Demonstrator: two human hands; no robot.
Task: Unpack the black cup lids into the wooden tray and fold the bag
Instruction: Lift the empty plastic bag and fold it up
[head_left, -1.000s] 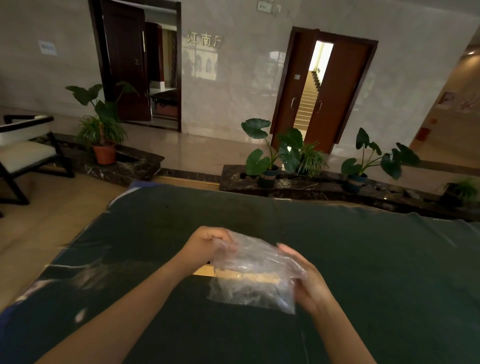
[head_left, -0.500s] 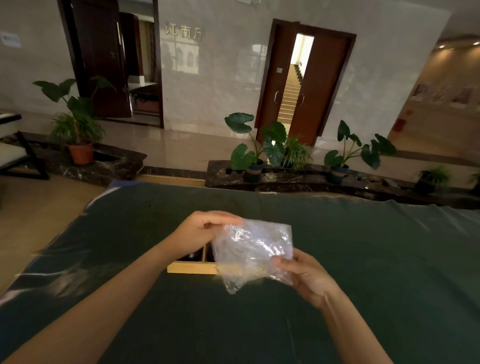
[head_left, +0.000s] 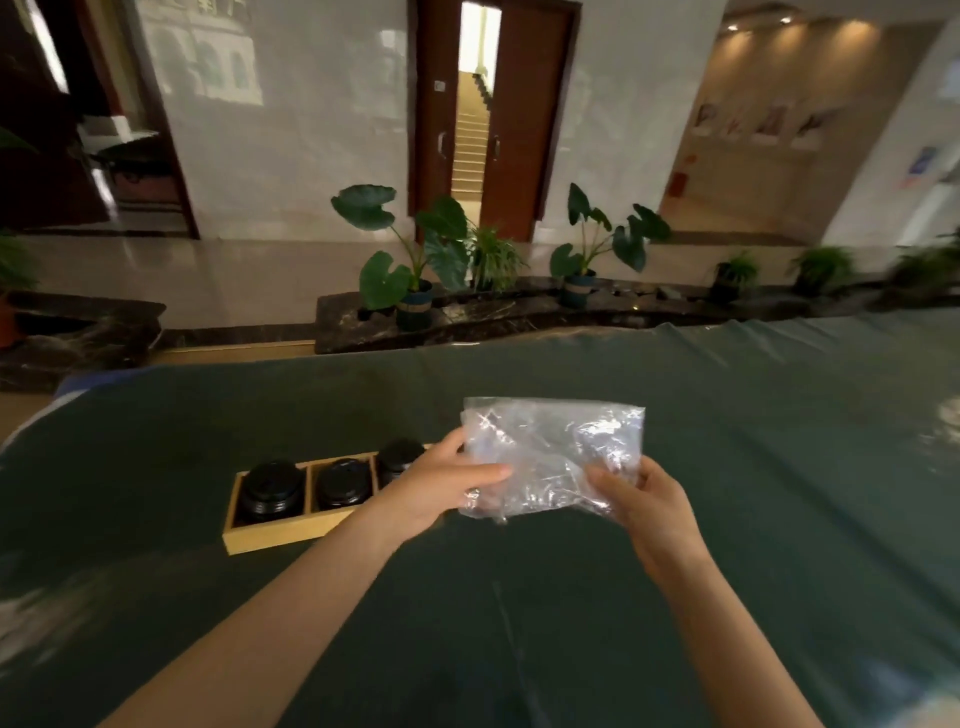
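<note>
1. Your left hand and right hand hold a clear plastic bag between them, above the middle of the table; each hand pinches one lower corner, thumb on the near face, fingers behind.
2. The bag is thin, crinkled film, roughly rectangular and flattened, with bright glints across its creases. It looks empty, though the wrinkles make that hard to confirm.
3. The wooden tray is a long, pale, square-edged box divided into compartments, lying on the table toward its left side, just beyond your left wrist.
4. Stacks of black cup lids fill three visible compartments: round, glossy, ridged at the rims. The count in each stack is not readable.
5. Your left hand and the bag cover the tray's right end, so any further compartments are hidden.
6. The table wears a dark green, smooth cloth with faint folds; its near corners are blurred.
</note>
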